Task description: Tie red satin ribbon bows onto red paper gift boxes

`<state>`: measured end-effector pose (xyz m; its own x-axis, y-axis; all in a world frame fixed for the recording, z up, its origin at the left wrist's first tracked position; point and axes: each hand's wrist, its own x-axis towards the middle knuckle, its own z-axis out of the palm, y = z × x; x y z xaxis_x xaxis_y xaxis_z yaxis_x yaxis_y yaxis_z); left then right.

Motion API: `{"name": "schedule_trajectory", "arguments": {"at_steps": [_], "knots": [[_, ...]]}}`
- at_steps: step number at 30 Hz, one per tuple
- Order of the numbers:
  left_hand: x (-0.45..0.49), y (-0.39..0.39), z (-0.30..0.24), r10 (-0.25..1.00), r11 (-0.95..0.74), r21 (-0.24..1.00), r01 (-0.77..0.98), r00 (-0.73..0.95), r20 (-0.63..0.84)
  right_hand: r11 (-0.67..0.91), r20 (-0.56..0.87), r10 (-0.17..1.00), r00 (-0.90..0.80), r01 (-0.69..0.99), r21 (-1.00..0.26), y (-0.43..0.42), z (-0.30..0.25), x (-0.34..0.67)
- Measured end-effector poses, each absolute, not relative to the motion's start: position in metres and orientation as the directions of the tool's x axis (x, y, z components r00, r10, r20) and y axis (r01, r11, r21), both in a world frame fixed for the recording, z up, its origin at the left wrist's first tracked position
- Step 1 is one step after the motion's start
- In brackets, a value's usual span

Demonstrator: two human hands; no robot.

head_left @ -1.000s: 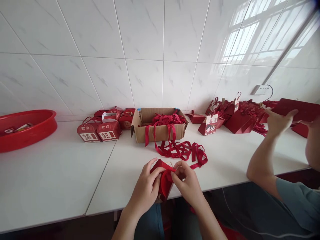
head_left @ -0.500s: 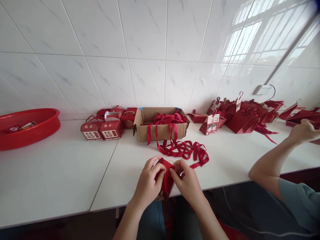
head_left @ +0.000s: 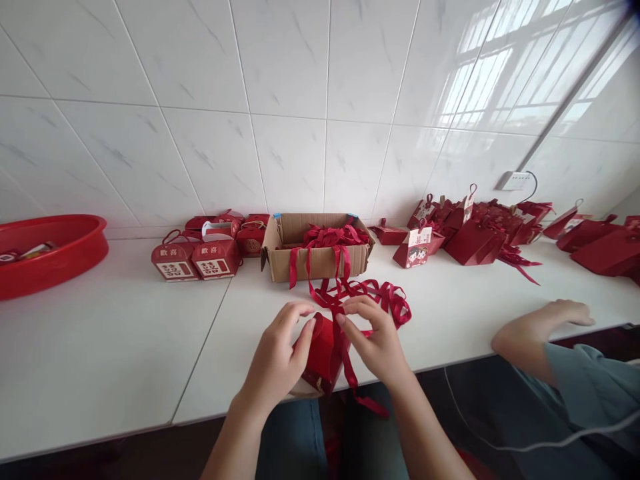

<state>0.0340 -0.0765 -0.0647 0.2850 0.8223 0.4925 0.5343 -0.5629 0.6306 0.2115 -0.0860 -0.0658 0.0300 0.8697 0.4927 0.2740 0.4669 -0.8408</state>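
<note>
A small red gift box [head_left: 317,363] sits at the table's front edge between my hands. My left hand [head_left: 275,353] is curled at its left side, with thumb and index finger pinching the rounded upper flap. Near the box's upper right, my right hand [head_left: 375,337] has its thumb and index finger closed on a dark red ribbon [head_left: 349,367]. A tail of this ribbon hangs down the right side of the box and past the table edge. My remaining fingertips are partly hidden.
Behind my hands, a cardboard box [head_left: 325,263] holds red ribbons, some trailing onto the white table [head_left: 125,347]. Red boxes [head_left: 217,259] stand left of it, beside a red basin [head_left: 55,267]. More red boxes [head_left: 473,241] crowd the right, near a co-worker's arm [head_left: 530,330].
My hands have moved apart slightly, and the box's red top shows more. A ribbon tail now hangs along its right side. The co-worker's hand has come back toward the table edge.
</note>
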Motion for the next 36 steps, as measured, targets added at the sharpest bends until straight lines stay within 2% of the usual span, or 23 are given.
{"name": "schedule_trajectory", "arguments": {"at_steps": [5, 11, 14, 16, 18, 20, 24, 28, 36], "knots": [[0.018, -0.082, -0.089, 0.892, -0.446, 0.729, 0.520, 0.320, 0.318, 0.521, 0.534, 0.846, -0.001, 0.218, -0.825, -0.082, -0.024, 0.225], [0.020, -0.080, -0.104, 0.892, -0.451, 0.718, 0.530, 0.260, 0.369, 0.613, 0.620, 0.784, 0.010, 0.144, -0.777, -0.097, 0.009, 0.226], [0.019, -0.079, -0.107, 0.908, -0.416, 0.746, 0.519, 0.193, 0.372, 0.668, 0.665, 0.742, 0.085, -0.022, -0.743, -0.111, 0.009, 0.225], [0.018, -0.079, -0.108, 0.927, -0.366, 0.789, 0.494, 0.121, 0.355, 0.645, 0.640, 0.764, 0.078, -0.089, -0.759, -0.113, 0.000, 0.223], [0.017, -0.079, -0.109, 0.949, -0.300, 0.837, 0.458, 0.050, 0.313, 0.538, 0.538, 0.843, -0.009, -0.006, -0.843, -0.107, -0.016, 0.218], [0.017, -0.080, -0.109, 0.960, -0.255, 0.867, 0.427, 0.007, 0.279, 0.393, 0.377, 0.919, -0.118, 0.179, -0.902, -0.095, -0.037, 0.211], [0.018, -0.081, -0.112, 0.949, -0.272, 0.859, 0.433, -0.025, 0.313, 0.226, 0.123, 0.961, -0.249, 0.445, -0.867, -0.072, -0.069, 0.195], [0.018, -0.083, -0.116, 0.944, -0.289, 0.846, 0.447, -0.015, 0.330, 0.223, 0.053, 0.954, -0.296, 0.577, -0.786, -0.063, -0.078, 0.186], [0.021, -0.086, -0.114, 0.950, -0.282, 0.866, 0.413, -0.005, 0.312, 0.215, 0.014, 0.941, -0.339, 0.565, -0.797, -0.063, -0.077, 0.185]]}}
